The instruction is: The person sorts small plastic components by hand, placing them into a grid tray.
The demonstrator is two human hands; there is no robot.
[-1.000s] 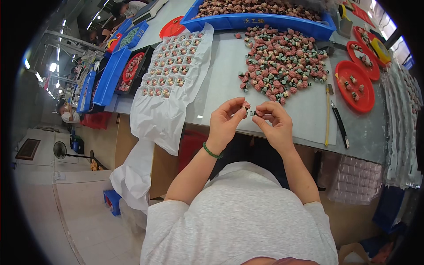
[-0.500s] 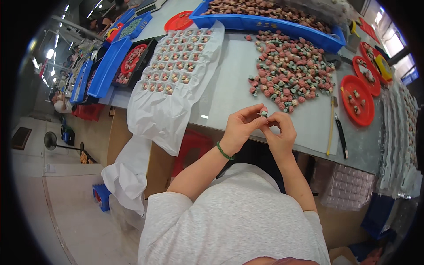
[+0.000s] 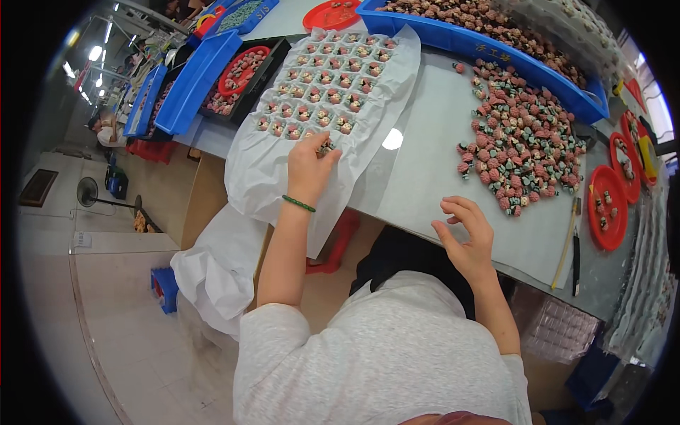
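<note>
- Left hand [image 3: 309,164] stretched forward over the white compartment tray [image 3: 322,92], fingertips pinched shut on a small pink-and-green piece [image 3: 326,148] at the tray's near edge.
- Thin green band [image 3: 298,204] worn round the left wrist.
- Right hand [image 3: 464,234] held apart from the left, above the near rim of the grey bench [image 3: 425,163], fingers loosely curled and spread, nothing in its grip.
- Tray laid on crinkled white wrapping [image 3: 248,184] draped over the bench's front edge; most cells already filled, one piece each.
- Loose heap of pink and green pieces [image 3: 520,142] spread on the bench ahead of the right hand, well apart from it.
- Long blue bin [image 3: 496,49] of more such pieces set behind the heap.
- Red round dishes [image 3: 608,209] lined along the right side, a few pieces in each.
- Pale stick [image 3: 569,241] and dark pen-like tool [image 3: 576,258] lying side by side just left of the nearest red dish.
- More blue bins [image 3: 195,81] and a black tray holding a red dish [image 3: 244,71] placed left of the white tray.
</note>
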